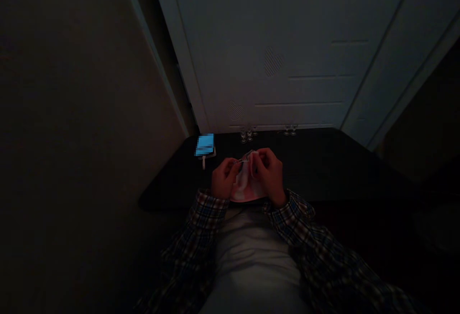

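Observation:
The scene is very dark. My left hand (pixel 223 179) and my right hand (pixel 269 175) are close together over the near edge of a dark table (pixel 323 170), both with fingers curled. Between them they pinch a small pale pink and white piece of cloth or paper (pixel 246 182), held up off the table with its upper edge between the fingertips. What exactly the piece is stays unclear in the dim light. Plaid sleeves cover both wrists.
A lit phone with a blue screen (pixel 205 144) lies at the table's far left corner, a white cable hanging from it. Several small clear glasses (pixel 248 133) stand along the far edge against a white panelled wall (pixel 287 55). A bare wall stands at left.

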Motion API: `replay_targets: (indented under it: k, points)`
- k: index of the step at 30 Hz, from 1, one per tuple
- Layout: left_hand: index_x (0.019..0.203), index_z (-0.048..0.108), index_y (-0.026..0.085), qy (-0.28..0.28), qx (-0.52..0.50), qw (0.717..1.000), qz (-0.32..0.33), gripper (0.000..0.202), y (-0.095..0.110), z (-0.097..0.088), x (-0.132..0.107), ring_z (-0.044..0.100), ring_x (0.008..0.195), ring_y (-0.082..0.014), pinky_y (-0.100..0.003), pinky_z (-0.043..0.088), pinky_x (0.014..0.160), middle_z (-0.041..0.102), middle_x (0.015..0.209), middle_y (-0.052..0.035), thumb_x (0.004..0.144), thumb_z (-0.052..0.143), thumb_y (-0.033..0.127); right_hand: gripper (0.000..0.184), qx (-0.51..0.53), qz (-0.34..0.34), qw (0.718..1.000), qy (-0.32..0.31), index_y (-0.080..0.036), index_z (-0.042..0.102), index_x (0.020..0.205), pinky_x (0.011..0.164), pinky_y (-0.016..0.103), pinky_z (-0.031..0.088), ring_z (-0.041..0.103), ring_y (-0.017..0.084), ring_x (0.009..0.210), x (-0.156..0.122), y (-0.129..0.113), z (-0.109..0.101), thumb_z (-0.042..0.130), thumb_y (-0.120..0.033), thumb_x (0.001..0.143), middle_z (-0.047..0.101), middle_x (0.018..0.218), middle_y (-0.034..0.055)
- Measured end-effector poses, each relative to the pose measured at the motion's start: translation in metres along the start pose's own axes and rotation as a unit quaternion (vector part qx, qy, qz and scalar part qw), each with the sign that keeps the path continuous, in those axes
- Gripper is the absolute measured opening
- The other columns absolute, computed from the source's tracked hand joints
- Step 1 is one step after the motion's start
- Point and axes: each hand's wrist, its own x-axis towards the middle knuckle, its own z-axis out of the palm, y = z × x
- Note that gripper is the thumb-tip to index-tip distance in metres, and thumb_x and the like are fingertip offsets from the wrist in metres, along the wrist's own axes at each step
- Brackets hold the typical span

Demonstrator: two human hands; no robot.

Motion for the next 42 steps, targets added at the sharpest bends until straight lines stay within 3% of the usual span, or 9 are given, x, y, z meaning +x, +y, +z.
replay_targets:
  k: [3, 10, 16, 27, 36, 42]
  points:
    - [0.087, 0.06, 0.018, -0.002, 0.004, 1.0, 0.002, 0.021, 0.0003, 0.0002, 0.0006, 0.049, 0.049, -0.0081, -0.017, 0.037, 0.043, 0.057, 0.066, 0.0016, 0.081, 0.052, 0.037, 0.021, -0.006, -0.005, 1.0, -0.004, -0.02, 0.057, 0.085, 0.057, 0.022, 0.044, 0.059, 0.013, 0.065, -0.0003, -0.0012, -0.0005, 0.047, -0.039, 0.085, 0.062, 0.073, 0.0002]
    - [0.116, 0.05, 0.022, 0.012, -0.039, 0.999, 0.021, 0.044, 0.0006, 0.0019, -0.0006, 0.05, 0.049, -0.0061, -0.016, 0.04, 0.045, 0.056, 0.078, 0.0014, 0.074, 0.061, 0.028, 0.023, -0.018, -0.002, 1.0, 0.011, -0.02, 0.057, 0.085, 0.058, 0.023, 0.044, 0.059, 0.014, 0.065, -0.0005, 0.0005, -0.0004, 0.047, -0.041, 0.084, 0.061, 0.072, 0.0004]
    - [0.109, 0.053, 0.022, -0.007, -0.034, 0.999, 0.016, 0.032, 0.0005, 0.0017, -0.0009, 0.051, 0.049, -0.0059, -0.016, 0.041, 0.044, 0.056, 0.08, 0.0002, 0.078, 0.056, 0.029, 0.021, -0.009, 0.0, 1.0, 0.017, -0.02, 0.057, 0.085, 0.056, 0.022, 0.044, 0.058, 0.013, 0.063, -0.0002, 0.0011, 0.0001, 0.048, -0.04, 0.084, 0.061, 0.071, -0.0001]
    - [0.085, 0.055, 0.018, -0.014, -0.038, 0.999, 0.003, 0.022, 0.0004, 0.0004, -0.0003, 0.051, 0.048, -0.0084, -0.017, 0.039, 0.042, 0.054, 0.061, 0.0025, 0.083, 0.049, 0.039, 0.021, -0.001, -0.008, 1.0, 0.004, -0.02, 0.057, 0.086, 0.058, 0.023, 0.044, 0.059, 0.013, 0.065, -0.0007, -0.0004, -0.0008, 0.048, -0.039, 0.085, 0.061, 0.073, 0.0002]
    - [0.116, 0.047, 0.021, -0.014, -0.038, 0.999, 0.028, 0.038, 0.0014, 0.0016, -0.0022, 0.052, 0.051, -0.0069, -0.016, 0.042, 0.044, 0.056, 0.077, 0.001, 0.079, 0.056, 0.03, 0.02, -0.005, -0.02, 1.0, 0.018, -0.02, 0.058, 0.087, 0.058, 0.023, 0.044, 0.059, 0.013, 0.065, -0.0002, 0.0035, -0.0005, 0.049, -0.038, 0.084, 0.061, 0.073, -0.0004]
    - [0.117, 0.048, 0.023, -0.016, -0.026, 0.998, 0.048, 0.036, -0.0001, 0.0009, -0.0015, 0.052, 0.048, -0.0055, -0.015, 0.042, 0.043, 0.055, 0.08, 0.0007, 0.081, 0.053, 0.025, 0.019, 0.001, -0.023, 1.0, 0.009, -0.021, 0.057, 0.088, 0.061, 0.023, 0.045, 0.06, 0.013, 0.068, -0.0008, 0.0042, -0.0002, 0.048, -0.037, 0.085, 0.062, 0.076, 0.0001]
